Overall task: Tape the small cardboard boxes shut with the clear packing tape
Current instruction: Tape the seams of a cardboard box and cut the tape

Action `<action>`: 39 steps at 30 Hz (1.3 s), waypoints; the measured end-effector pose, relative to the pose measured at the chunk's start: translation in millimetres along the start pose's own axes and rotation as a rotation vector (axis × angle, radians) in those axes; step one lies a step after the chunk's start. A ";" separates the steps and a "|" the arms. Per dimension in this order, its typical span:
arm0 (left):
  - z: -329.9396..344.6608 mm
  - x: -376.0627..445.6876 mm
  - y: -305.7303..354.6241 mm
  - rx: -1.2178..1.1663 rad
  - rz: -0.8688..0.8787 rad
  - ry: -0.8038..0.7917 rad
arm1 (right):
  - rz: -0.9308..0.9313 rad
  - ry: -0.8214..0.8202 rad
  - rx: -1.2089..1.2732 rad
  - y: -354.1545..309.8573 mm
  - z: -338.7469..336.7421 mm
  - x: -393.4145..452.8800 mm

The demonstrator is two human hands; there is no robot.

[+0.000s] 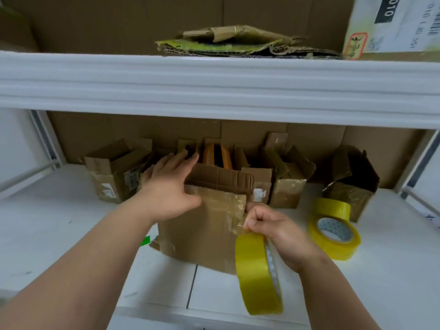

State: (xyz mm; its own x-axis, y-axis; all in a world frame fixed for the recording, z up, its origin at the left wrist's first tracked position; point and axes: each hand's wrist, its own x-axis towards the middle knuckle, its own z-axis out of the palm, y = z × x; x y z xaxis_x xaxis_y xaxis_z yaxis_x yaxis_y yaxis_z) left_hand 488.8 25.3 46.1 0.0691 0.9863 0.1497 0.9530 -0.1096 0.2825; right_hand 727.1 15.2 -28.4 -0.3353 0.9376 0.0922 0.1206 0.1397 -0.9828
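A small cardboard box [204,225] stands on the white shelf in front of me, its near face crossed by clear tape. My left hand [166,186] lies flat against the box's top left, fingers straight, pressing a flap. My right hand [269,225] pinches the free end of tape at the box's right edge. A yellowish roll of packing tape [254,270] hangs from that hand, standing on edge.
Several open cardboard boxes [114,175] [288,186] [352,184] line the back of the shelf [59,225]. Two more tape rolls [333,236] lie stacked at the right. A thick white upper shelf [214,86] carries flattened cardboard [238,44] overhead.
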 end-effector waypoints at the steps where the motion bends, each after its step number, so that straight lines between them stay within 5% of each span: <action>1: -0.6 6.7 -5.0 -0.036 -0.011 -0.055 | 0.002 0.004 0.018 -1.0 0.5 -0.9; 5: 1.4 28.4 -20.8 -0.274 -0.010 -0.168 | 0.004 0.040 0.073 -3.8 -0.1 -6.3; 9: 10.7 35.9 -26.4 -0.421 -0.034 -0.066 | 0.037 0.122 0.095 -1.9 -1.8 -6.5; 16: 23.0 20.2 -16.7 -0.315 -0.011 0.109 | 0.071 0.255 0.436 -7.3 -10.0 -9.2; 28: 58.4 3.5 -10.0 -0.601 -0.076 0.083 | 0.016 0.352 0.419 -2.6 -32.4 -25.1; 34: 57.9 -7.0 -7.6 -0.561 -0.021 0.007 | 0.044 0.279 0.415 -34.0 -41.6 -33.3; 39: 57.5 -11.8 -6.7 -0.305 0.001 0.014 | 0.112 0.282 0.390 -42.2 -39.6 -23.6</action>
State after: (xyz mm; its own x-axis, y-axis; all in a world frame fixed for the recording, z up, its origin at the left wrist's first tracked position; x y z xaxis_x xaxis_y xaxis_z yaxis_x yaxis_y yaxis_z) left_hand 498.6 21.5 -12.0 0.0637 0.9846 0.1628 0.8200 -0.1446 0.5538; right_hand 767.0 -0.3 17.2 -0.0677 0.9972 -0.0304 -0.2352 -0.0456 -0.9709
